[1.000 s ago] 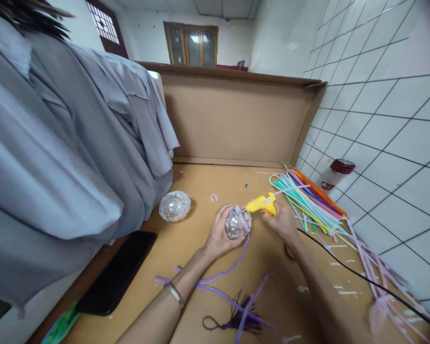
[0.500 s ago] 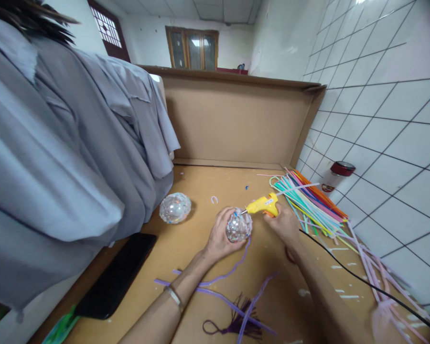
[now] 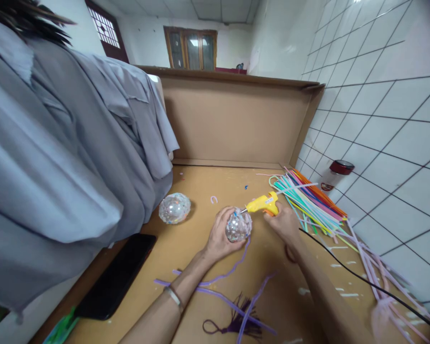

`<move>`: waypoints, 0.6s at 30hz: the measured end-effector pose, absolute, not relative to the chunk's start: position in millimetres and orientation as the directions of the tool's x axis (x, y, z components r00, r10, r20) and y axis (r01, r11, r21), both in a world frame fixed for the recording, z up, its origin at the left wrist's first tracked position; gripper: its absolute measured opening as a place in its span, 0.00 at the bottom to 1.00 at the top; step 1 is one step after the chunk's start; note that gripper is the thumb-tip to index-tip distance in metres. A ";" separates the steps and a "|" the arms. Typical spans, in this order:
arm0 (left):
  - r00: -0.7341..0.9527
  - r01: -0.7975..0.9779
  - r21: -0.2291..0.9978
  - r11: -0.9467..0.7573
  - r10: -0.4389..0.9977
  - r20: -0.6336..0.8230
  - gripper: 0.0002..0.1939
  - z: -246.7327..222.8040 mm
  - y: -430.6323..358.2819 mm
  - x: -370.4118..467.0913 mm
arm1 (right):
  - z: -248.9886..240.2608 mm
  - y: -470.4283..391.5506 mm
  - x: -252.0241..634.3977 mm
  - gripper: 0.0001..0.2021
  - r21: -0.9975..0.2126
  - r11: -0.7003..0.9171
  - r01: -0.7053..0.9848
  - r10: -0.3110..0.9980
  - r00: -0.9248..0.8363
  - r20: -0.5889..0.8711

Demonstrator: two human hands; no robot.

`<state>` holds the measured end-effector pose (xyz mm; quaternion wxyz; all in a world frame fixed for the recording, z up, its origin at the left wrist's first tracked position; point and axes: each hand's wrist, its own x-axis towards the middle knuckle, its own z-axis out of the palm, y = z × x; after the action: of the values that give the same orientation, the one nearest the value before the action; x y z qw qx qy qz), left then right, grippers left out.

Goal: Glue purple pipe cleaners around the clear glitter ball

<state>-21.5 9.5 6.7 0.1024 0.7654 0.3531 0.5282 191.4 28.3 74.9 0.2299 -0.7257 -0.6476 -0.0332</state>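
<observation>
My left hand (image 3: 220,235) is wrapped around the left side of a clear ball (image 3: 238,226) with bits of white, pink and blue on its surface. A yellow glue gun (image 3: 261,204) is gripped in my right hand (image 3: 284,220), its metal tip touching or very near the ball's top. From the lower right of the ball a purple pipe cleaner (image 3: 232,271) trails down towards my left forearm. A second clear ball (image 3: 175,208) rests on the table to the left. Nearer the front lie more purple pipe cleaners (image 3: 218,295) and a dark purple tassel (image 3: 241,322).
Colourful pipe cleaners (image 3: 311,200) lie at the right beside a red-lidded jar (image 3: 338,173). A black cord (image 3: 344,266) crosses the right side. A black phone (image 3: 116,277) lies at the left, near a person's grey clothing (image 3: 93,143). Cardboard (image 3: 232,122) stands behind.
</observation>
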 end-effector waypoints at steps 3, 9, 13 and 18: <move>0.191 0.430 0.529 -0.732 0.646 0.739 0.43 5.7 9.9 -21.1 | 72.9 27.8 190.3 0.10 -0.291 -0.033 0.956 0.921 0.143 0.364; 0.183 0.432 0.527 -0.731 0.644 0.743 0.43 4.5 10.6 -20.8 | 70.4 28.8 193.9 0.09 -0.283 0.020 0.959 0.920 0.093 0.381; 0.169 0.431 0.533 -0.728 0.645 0.745 0.43 4.4 10.6 -21.0 | 71.0 29.5 195.3 0.10 -0.273 0.033 0.961 0.924 0.075 0.374; 0.174 0.443 0.538 -0.717 0.657 0.733 0.43 4.8 10.1 -20.6 | 72.0 30.4 193.5 0.10 -0.318 0.003 0.948 0.926 0.117 0.358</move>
<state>-20.6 10.1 4.8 0.1009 0.7594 0.3621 0.5311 193.5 30.4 72.0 0.2460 -0.7057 -0.6641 -0.0220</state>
